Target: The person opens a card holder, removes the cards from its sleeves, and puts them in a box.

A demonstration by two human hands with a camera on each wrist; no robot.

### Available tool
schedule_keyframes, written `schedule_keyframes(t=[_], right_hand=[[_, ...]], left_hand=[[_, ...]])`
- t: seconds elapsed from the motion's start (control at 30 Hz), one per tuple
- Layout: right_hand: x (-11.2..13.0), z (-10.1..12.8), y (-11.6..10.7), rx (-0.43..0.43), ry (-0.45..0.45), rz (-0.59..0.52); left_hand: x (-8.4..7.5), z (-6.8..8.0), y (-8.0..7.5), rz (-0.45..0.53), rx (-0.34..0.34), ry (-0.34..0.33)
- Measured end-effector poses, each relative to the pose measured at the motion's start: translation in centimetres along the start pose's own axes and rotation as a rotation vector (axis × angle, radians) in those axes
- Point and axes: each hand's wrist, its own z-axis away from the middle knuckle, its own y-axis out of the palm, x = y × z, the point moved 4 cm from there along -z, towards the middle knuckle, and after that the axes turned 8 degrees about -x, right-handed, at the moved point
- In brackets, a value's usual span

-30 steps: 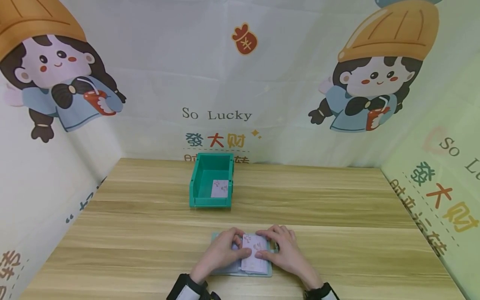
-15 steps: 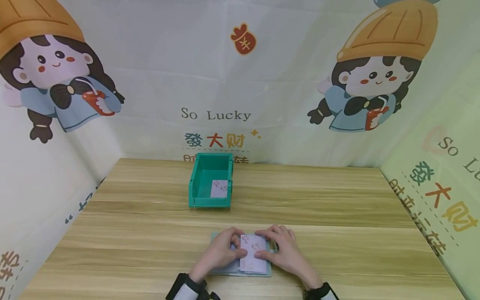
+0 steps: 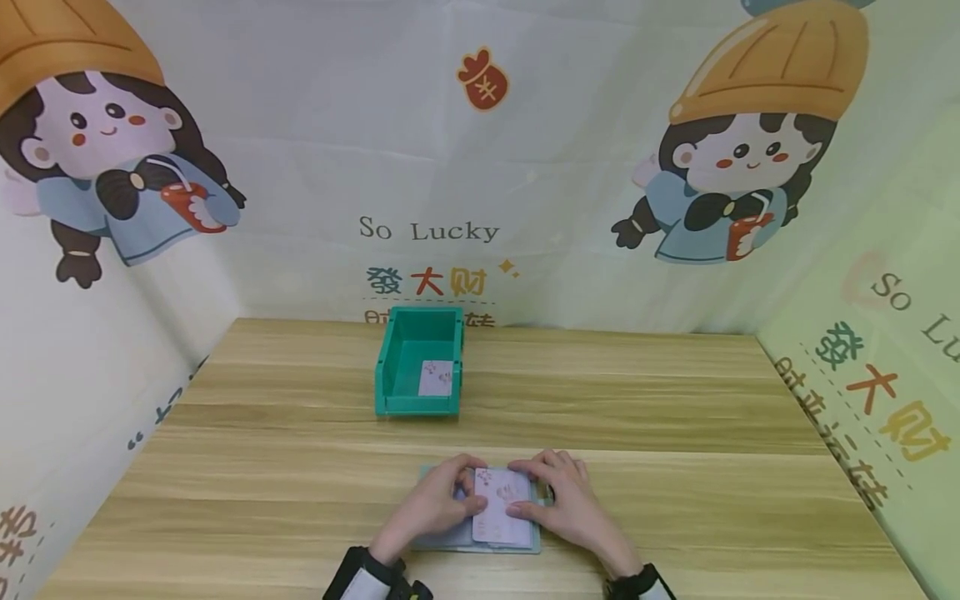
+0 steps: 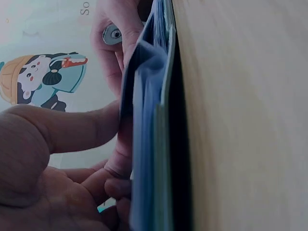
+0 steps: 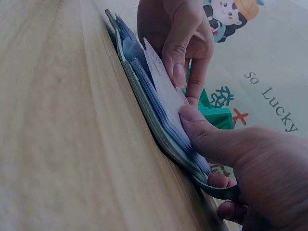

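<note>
At the near edge of the wooden table (image 3: 675, 400), a green card wallet (image 3: 450, 542) lies open and flat, its blue sleeves fanned. The left hand (image 3: 435, 504) pinches a pale pink card (image 3: 497, 504) at its left side, thumb on top, while the right hand (image 3: 566, 500) presses the wallet's right side down, thumb against the card's edge (image 5: 166, 96). The card appears to be partway in or out of a sleeve; which way cannot be told. The step in hand looks like working this card at its pocket. Toward the far edge stands a teal bin (image 3: 390, 367) holding another such card (image 3: 437, 377). Next would call for a steady wallet and a straight, flat slide.
</note>
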Motion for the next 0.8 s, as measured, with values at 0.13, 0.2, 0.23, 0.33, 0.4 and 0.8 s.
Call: schedule_keyframes(t=[0.13, 0.2, 0.23, 0.33, 0.4, 0.8], right_hand=[[0.0, -0.1, 0.1, -0.004, -0.01, 0.001], [0.0, -0.1, 0.1, -0.009, -0.012, 0.001], [0.1, 0.0, 0.1, -0.012, -0.012, 0.002], [0.1, 0.0, 0.0, -0.012, -0.006, -0.001], [0.1, 0.0, 0.0, -0.008, 0.002, -0.003], [0.1, 0.0, 0.0, -0.018, -0.003, -0.01]], left_hand=[[0.4, -0.1, -0.6, 0.022, 0.012, 0.017], [0.5, -0.2, -1.1, 0.036, 0.015, 0.015], [0.6, -0.3, -1.3, 0.046, 0.016, 0.012], [0.7, -0.5, -2.0, 0.061, 0.006, -0.016], [0.8, -0.6, -2.5, 0.071, -0.008, -0.045], [1.1, -2.3, -6.9, 0.087, -0.135, -0.066]])
